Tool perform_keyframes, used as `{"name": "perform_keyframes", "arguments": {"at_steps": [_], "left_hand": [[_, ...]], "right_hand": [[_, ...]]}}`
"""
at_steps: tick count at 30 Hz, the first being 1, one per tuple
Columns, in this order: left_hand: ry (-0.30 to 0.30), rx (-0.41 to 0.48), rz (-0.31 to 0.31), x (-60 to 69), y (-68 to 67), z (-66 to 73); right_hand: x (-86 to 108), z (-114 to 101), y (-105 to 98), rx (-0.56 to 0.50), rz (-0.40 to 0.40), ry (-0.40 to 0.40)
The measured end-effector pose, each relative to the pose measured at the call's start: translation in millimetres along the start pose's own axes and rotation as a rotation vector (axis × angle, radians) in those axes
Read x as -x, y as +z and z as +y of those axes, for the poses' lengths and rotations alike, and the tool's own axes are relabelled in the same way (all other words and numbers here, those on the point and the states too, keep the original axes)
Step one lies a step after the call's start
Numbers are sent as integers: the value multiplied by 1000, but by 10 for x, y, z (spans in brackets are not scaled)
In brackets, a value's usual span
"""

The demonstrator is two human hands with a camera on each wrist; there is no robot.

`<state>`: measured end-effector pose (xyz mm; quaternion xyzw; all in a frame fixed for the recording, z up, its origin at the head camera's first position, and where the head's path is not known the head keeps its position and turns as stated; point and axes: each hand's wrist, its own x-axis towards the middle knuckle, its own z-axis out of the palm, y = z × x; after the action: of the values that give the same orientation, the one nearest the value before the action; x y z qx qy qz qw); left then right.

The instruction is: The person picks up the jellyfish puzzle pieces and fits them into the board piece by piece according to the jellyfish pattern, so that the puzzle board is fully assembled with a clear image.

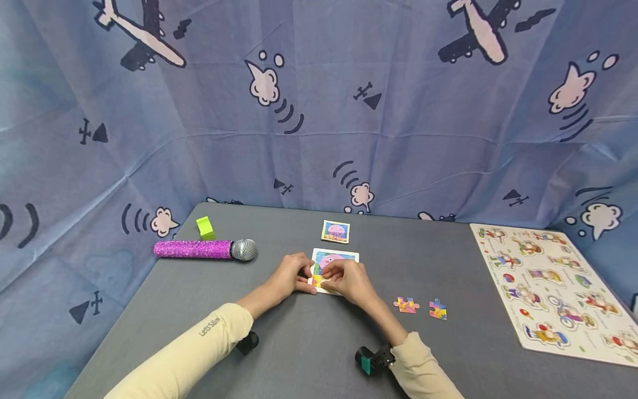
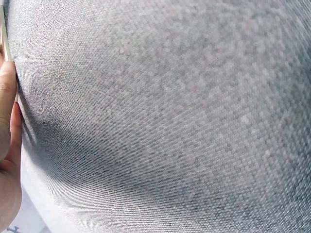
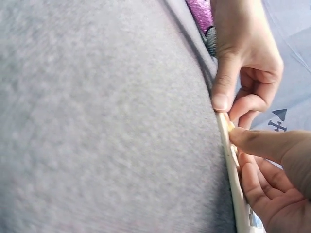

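A small white-framed jigsaw board [image 1: 344, 255] with a pink and blue picture lies on the grey table. At its left edge my left hand [image 1: 290, 275] grips the frame, thumb near the lower corner, as the right wrist view also shows. Over the board, my right hand [image 1: 351, 281] pinches a small yellowish jigsaw piece [image 3: 231, 129] low against its surface; the fingers hide most of it. Two loose jigsaw pieces, a pink and yellow one [image 1: 406, 305] and a purple and yellow one [image 1: 438, 309], lie right of the right hand.
Behind the board lies a small picture card [image 1: 335, 231] with a pink figure. A glittery pink microphone [image 1: 199, 249] and a lime-green block [image 1: 205, 228] are at the left. A large board of figures [image 1: 553, 288] covers the right side. A blue curtain [image 1: 319, 111] hangs behind the table.
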<state>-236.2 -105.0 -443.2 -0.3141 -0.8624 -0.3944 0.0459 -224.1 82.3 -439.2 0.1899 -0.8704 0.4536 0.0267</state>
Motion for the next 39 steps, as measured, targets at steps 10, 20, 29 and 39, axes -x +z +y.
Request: {"name": "perform_keyframes", "arguments": {"at_steps": [10,20,29,39], "left_hand": [[-16,-4,1,-1,-8,-4],[-10,-1,8,-6,-15,2],[-32,18,-8,-10,29,-3],[-12,-15,3,-1,16,-19]], "right_hand": [[1,19,-80,-81,15,32],[221,157,-485,-206,35,81],[713,400,-1004,-170,29,52],[974,628,-1316,137,4,-1]]}}
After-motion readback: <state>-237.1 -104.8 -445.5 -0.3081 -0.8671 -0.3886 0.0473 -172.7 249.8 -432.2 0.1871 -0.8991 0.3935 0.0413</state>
